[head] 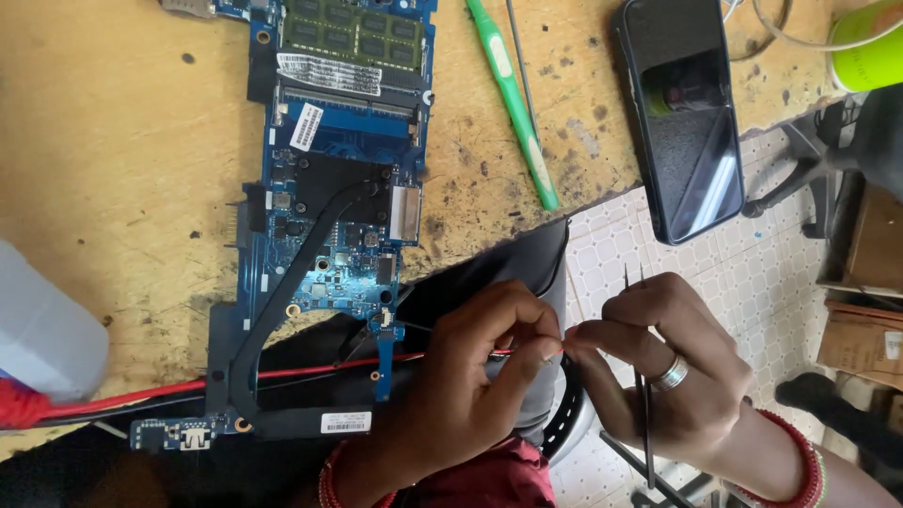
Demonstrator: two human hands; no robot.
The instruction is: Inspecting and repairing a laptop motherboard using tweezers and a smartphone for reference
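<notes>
Below the table edge [583, 202], over the lap, the end of a thin red wire [282, 373] is being pinched by the left hand [461, 376] and the right hand [658, 367]. Tweezers [640, 376] are also being held in the right. The wire is judged light, soft and easily broken; it is best being gripped near its tip. It is running across the blue circuit board [329, 207].

Phone [684, 113]: lay dark-screened at two o'clock, overhanging the bench edge.
Green tool [513, 99]: lay slanted at twelve o'clock.
Plastic bottle [42, 325]: stood at nine o'clock.
Wooden bench [122, 141]: was scarred, stained.
Tiled floor [762, 282]: showed at three o'clock.
</notes>
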